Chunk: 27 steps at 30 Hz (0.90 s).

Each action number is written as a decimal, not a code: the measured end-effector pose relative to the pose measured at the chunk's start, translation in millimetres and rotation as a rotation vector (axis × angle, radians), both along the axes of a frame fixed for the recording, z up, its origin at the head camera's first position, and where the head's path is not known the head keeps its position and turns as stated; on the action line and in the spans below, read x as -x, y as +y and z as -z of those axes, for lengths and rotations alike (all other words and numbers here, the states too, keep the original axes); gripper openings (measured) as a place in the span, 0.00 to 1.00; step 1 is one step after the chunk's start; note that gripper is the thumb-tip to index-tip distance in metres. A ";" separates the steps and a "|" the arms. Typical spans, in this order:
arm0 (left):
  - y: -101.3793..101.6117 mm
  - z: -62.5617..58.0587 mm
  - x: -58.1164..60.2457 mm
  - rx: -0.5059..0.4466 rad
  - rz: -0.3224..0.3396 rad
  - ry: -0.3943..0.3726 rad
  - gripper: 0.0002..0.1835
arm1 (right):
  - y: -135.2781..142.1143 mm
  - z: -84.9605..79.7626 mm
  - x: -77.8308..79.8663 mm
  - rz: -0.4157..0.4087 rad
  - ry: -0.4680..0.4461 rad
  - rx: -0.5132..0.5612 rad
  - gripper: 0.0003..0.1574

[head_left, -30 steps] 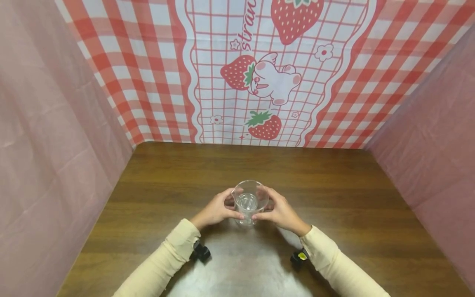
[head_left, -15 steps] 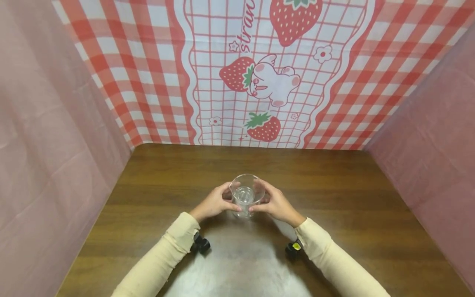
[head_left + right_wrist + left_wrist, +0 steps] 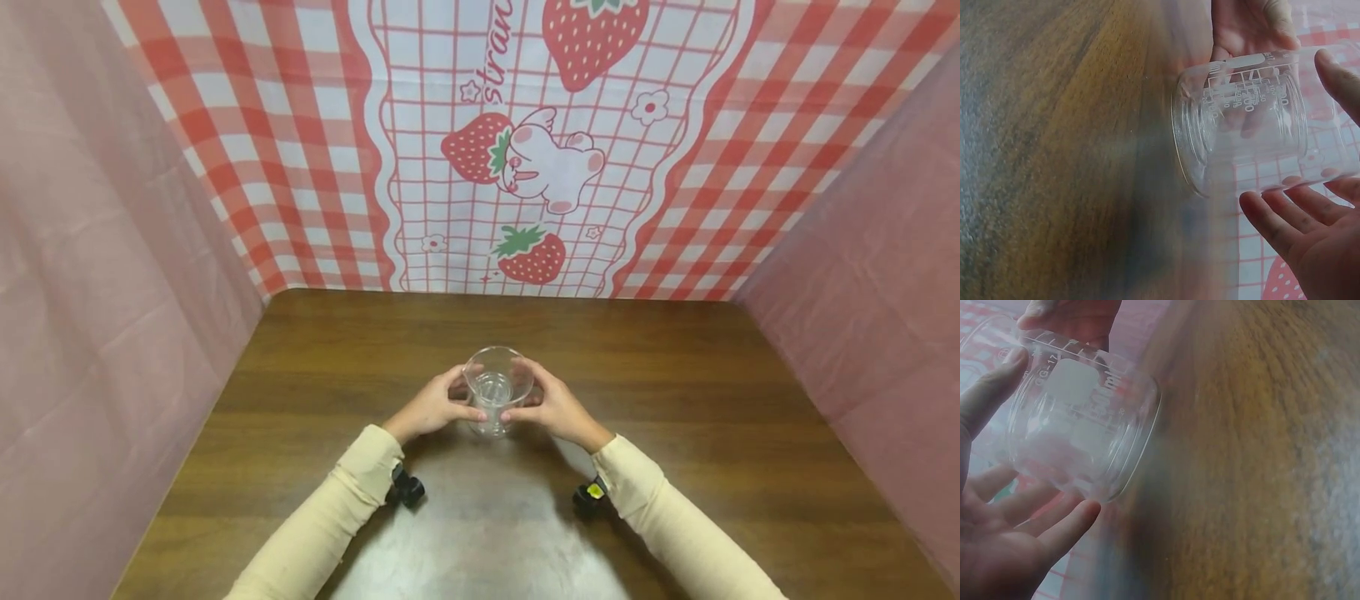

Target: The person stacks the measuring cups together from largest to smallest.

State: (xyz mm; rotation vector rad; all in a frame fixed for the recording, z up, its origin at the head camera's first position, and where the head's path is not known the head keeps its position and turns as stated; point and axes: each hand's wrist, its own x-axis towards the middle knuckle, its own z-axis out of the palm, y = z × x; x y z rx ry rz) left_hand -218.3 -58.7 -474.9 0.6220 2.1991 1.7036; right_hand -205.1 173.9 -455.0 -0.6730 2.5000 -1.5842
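Observation:
A clear glass beaker [image 3: 497, 392] is held between both hands at the middle of the wooden table. My left hand [image 3: 435, 406] grips its left side, thumb in front and fingers behind. From the other side my right hand [image 3: 558, 408] holds it the same way, the two thumbs close together. White printed markings show on the beaker [image 3: 1079, 406] in the left wrist view, and a graduated scale on the beaker [image 3: 1247, 112] in the right wrist view. Curved rings show inside the glass; I cannot tell whether it contains clear liquid. The beaker stands upright, its base close over the table.
The brown wooden table [image 3: 337, 350] reaches back to a red-and-white checked strawberry cloth [image 3: 525, 200]. Pink curtains hang at the left [image 3: 112, 292] and right [image 3: 870, 275]. Black wrist cameras sit under the left [image 3: 407, 487] and right [image 3: 587, 497] cuffs.
Both hands have carried the beaker a little away from the body, toward the back cloth, and slightly left. The hold on it looks the same throughout.

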 end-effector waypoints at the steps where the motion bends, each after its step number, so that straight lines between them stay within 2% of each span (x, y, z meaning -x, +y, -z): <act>1: -0.3 0.1 -0.3 0.003 0.001 -0.003 0.44 | -0.2 0.5 0.0 0.001 -0.011 0.004 0.54; 10: -1.0 2.0 -0.6 -0.009 0.023 -0.013 0.44 | -0.6 0.5 -0.4 0.002 -0.032 -0.020 0.55; 19: -0.9 1.5 -1.7 -0.029 0.014 -0.010 0.46 | 2.7 -3.4 3.0 -0.011 -0.001 -0.062 0.55; 27: -1.3 2.0 -2.8 -0.037 0.023 -0.003 0.46 | 9.7 -8.9 4.5 -0.035 -0.029 -0.073 0.58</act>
